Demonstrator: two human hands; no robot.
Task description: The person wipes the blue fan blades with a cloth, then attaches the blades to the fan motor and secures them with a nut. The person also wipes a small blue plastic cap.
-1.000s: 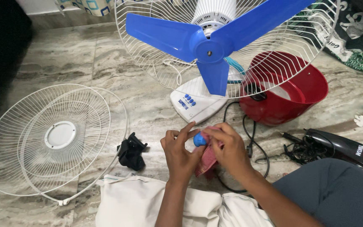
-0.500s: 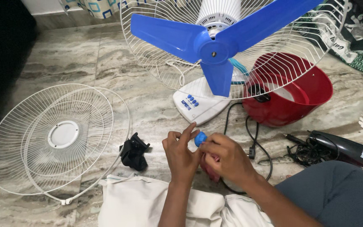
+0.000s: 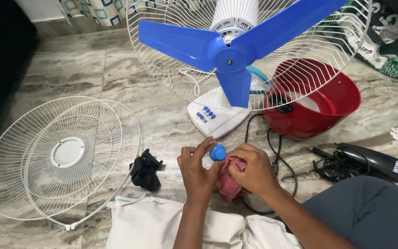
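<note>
Blue plastic cap [image 3: 217,152] looks light, hard, slippery; I pinch its rim, left hand [image 3: 198,171] fingertips closed. Right hand [image 3: 253,171] clutches soft pink rag [image 3: 229,182] beside it.

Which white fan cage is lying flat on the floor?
The loose front grille on the left lies flat on the marble floor. The other cage stands upright behind the blue blades.

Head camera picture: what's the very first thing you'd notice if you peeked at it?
The big blue fan blades stand out first, up top in the middle, bare because the white front grille lies off on the marble floor at left. Next, the two hands low in the middle: the left hand pinches a small blue cap while the right hand presses a pink cloth against it. A red bucket sits behind the fan, at right.
</note>
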